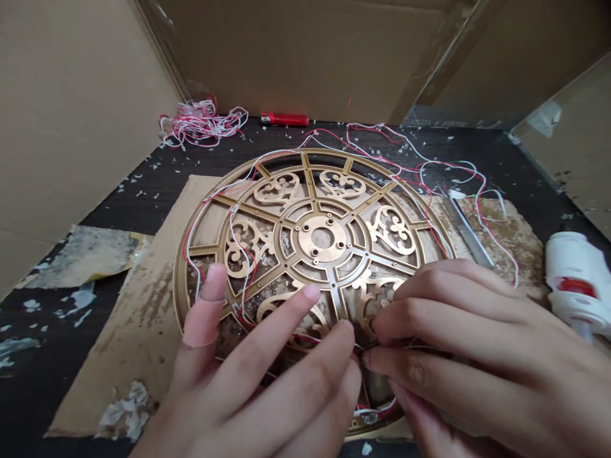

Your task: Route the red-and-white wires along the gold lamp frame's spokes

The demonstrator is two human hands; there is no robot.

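Observation:
A round gold openwork metal frame (322, 238) lies flat on a piece of cardboard, with red and white wires (232, 219) running along its rim and inner ring. My left hand (267, 375) rests over the frame's lower left, fingers spread, a pinkish wrap around one finger. From the right, my right hand (458, 356) bends over the lower right part, fingers together near a thin wire. Its fingertips nearly meet those of my left hand. Whatever lies between the right fingertips is hidden. A small clear piece (370, 418) sits with wires at the bottom rim.
Tangled wires (203, 124) and a red lighter (284, 119) lie at the back. A metal strip (470, 232) rests right of the frame, near a white bottle-like tool (575, 280). Cardboard walls (296, 57) enclose the back and sides. White scraps (126, 410) are scattered about.

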